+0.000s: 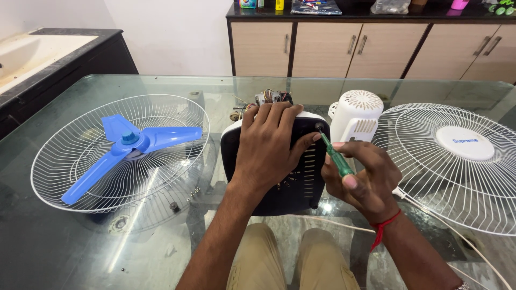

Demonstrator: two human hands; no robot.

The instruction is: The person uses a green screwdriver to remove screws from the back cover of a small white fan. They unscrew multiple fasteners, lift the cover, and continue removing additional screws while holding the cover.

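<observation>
A black and white fan base (293, 185) stands tilted on the glass table (64, 252), with exposed motor wiring (271, 96) at its top. My left hand (266, 145) lies flat over the base, fingers spread, holding it steady. In my right hand (363, 180) is a green-handled screwdriver (334, 156); its tip rests at the upper right corner of the base.
A white wire grille (64, 177) holding a blue three-blade fan blade (129, 145) lies at the left. A second white grille (457, 166) lies at the right, a white motor cover (355, 115) behind it. A white cable (430, 212) runs under my right wrist. Cabinets (322, 48) stand beyond.
</observation>
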